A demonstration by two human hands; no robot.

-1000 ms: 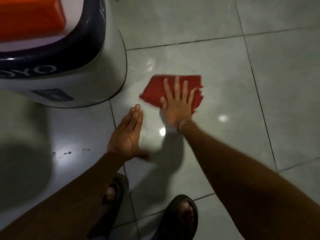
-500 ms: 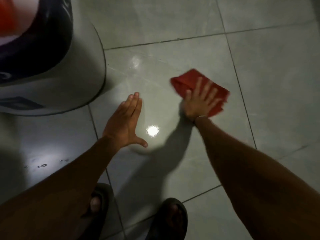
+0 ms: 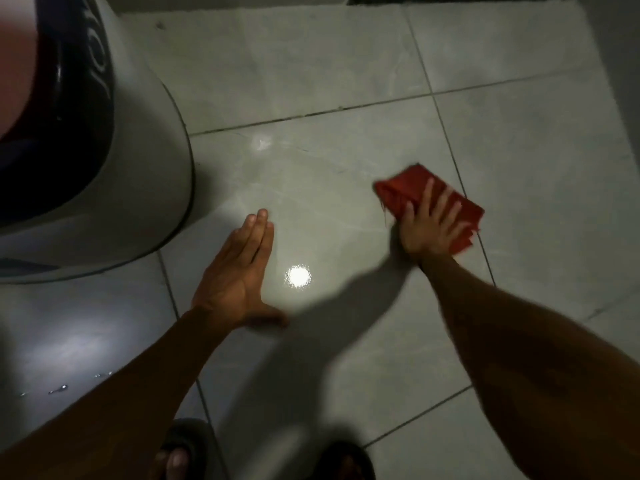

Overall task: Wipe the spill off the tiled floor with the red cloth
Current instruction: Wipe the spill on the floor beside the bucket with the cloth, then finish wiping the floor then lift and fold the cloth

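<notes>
A folded red cloth (image 3: 403,190) lies flat on the grey tiled floor (image 3: 311,64), right of centre. My right hand (image 3: 431,225) presses down on it with fingers spread, covering its near part. My left hand (image 3: 239,271) rests flat on the floor to the left, fingers together, thumb out, holding nothing. Between the hands the tile shines wet, with a bright light reflection (image 3: 298,276) and faint smear streaks (image 3: 263,143) further back. Small droplets (image 3: 59,389) sit on the tile at lower left.
A large white appliance with a dark rounded top (image 3: 138,168) stands on the floor at the left, close to my left hand. My two feet in dark sandals (image 3: 183,448) are at the bottom edge. A wall base (image 3: 616,81) runs along the right.
My right hand has slid the red cloth to the right across the tile, away from the appliance. My left hand has stayed planted on the floor.
</notes>
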